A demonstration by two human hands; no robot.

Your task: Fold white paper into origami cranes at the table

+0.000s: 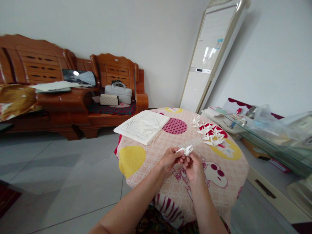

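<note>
A small white paper crane (187, 150) is pinched between my two hands above the near half of the round table. My left hand (171, 158) grips its left side with thumb and fingers closed. On the other side, my right hand (193, 165) holds it, fingers curled underneath. Several finished-looking white paper cranes (212, 134) lie grouped on the cloth to the right, beyond my hands. Toward the back left rests a stack of printed paper sheets (143, 126), with a folded piece on top.
A patterned tablecloth (133, 161) covers the round table. At the right stands a glass-topped cabinet (268, 149) with papers and a plastic bag. Behind are wooden chairs (114, 74) holding bags, and a tall white air conditioner (207, 55). Grey floor tiles (80, 175) lie left.
</note>
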